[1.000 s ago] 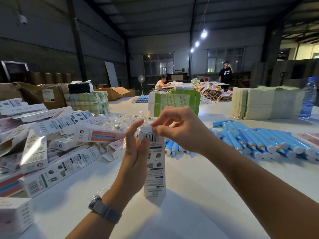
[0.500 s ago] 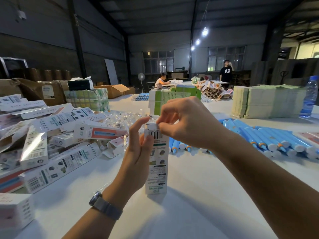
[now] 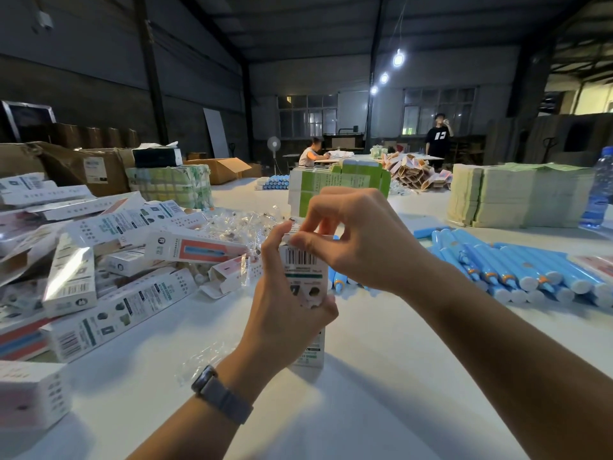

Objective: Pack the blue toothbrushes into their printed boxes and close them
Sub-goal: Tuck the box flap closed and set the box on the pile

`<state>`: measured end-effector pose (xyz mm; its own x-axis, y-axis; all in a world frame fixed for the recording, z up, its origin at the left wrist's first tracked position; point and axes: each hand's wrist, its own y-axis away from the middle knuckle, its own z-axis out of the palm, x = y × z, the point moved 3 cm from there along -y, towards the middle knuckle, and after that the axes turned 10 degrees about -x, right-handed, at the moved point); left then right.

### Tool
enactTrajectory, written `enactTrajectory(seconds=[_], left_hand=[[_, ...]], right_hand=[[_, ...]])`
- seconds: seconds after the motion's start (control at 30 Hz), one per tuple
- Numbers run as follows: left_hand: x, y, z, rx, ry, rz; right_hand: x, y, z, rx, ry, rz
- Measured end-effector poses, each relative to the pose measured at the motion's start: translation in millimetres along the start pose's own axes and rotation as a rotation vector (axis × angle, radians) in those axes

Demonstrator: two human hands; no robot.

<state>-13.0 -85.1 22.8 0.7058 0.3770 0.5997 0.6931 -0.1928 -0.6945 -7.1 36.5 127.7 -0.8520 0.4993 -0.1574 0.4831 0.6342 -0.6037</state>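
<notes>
A white printed toothbrush box (image 3: 303,263) with a barcode stands upright on the white table (image 3: 381,376). My left hand (image 3: 285,303) grips its body, thumb near the top edge. Above it, my right hand (image 3: 351,240) pinches the top flap of the box with curled fingers. What is inside the box is hidden. Blue toothbrushes (image 3: 517,263) lie in a row on the table to the right. Printed boxes (image 3: 109,260) lie piled at the left.
Clear plastic wrappers (image 3: 238,224) lie behind the box. A green-and-white carton stack (image 3: 335,187) stands beyond my hands, stacked flat cards (image 3: 517,197) and a water bottle (image 3: 598,187) at the right. Two people are at a far table. Cardboard cartons (image 3: 83,164) sit far left.
My left hand has closed round the box, which has risen slightly in view. My right hand has shifted a little right and down onto the top flap.
</notes>
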Motion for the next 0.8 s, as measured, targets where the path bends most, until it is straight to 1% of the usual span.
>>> enactTrajectory(seconds=[0.13,0.23,0.3,0.37,0.47,0.63,0.8], left_hand=[[1.0,-1.4,0.5,-0.029,0.030,-0.017],[1.8,-1.9,-0.3,-0.037,0.037,0.003],[1.5,-1.4,0.2,-0.046,0.067,0.007],[1.9,-0.7,0.0,-0.046,0.102,-0.005],[3.1,0.3,0.3,-0.039,0.102,-0.009],[3.7,-0.3,-0.5,-0.035,0.103,-0.003],[5.6,-0.3,-4.2,-0.043,0.118,-0.001]], right_hand=[[1.8,-1.1,1.0,-0.005,0.009,0.027],[0.6,-2.5,1.0,-0.039,-0.033,0.045],[0.6,-4.4,-2.0,-0.090,-0.089,0.063],[2.4,-5.4,-7.0,-0.175,-0.161,0.080],[6.9,-4.4,-13.7,-0.268,-0.270,0.093],[8.1,-3.8,-13.3,-0.239,-0.258,0.073],[5.5,-4.0,-10.7,-0.172,-0.219,0.058]])
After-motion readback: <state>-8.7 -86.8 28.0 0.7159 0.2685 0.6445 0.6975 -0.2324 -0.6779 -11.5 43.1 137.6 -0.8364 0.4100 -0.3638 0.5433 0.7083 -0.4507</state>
